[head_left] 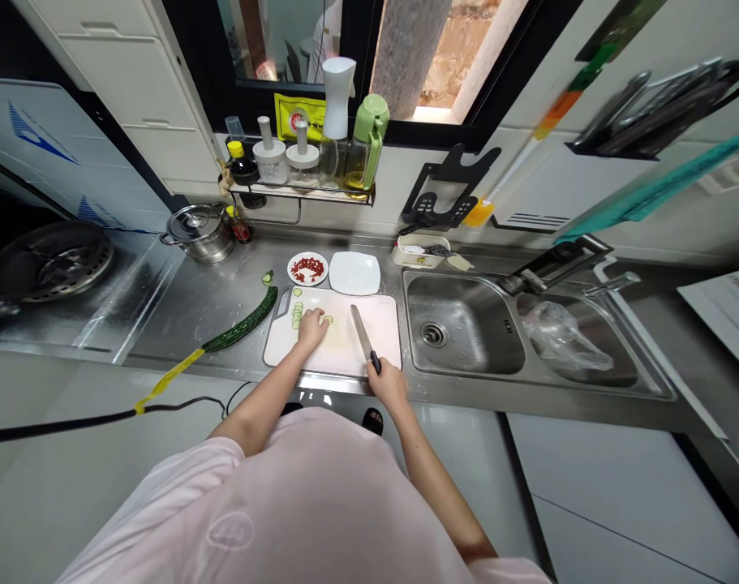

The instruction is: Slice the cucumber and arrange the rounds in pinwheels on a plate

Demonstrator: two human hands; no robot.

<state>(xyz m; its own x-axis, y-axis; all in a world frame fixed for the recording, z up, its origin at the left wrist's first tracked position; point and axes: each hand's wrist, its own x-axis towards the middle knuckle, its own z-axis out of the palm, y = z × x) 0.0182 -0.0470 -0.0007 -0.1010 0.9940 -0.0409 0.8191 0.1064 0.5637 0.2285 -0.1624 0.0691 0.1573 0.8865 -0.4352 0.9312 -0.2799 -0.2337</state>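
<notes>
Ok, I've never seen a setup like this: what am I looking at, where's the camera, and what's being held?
There's no machine here: a person works with two bare hands. The one picture comes from a camera worn on the head, looking forward and down. On the metal counter lie a cutting board, a cucumber, a square plate and a small plate of red pieces. The right hand holds a knife by its handle, blade over the board. The left hand is at the board, beside cut slices; whether it grips one is hard to tell.

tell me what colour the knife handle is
Black: the knife handle shows in the head view, partly covered by the right hand.
</notes>
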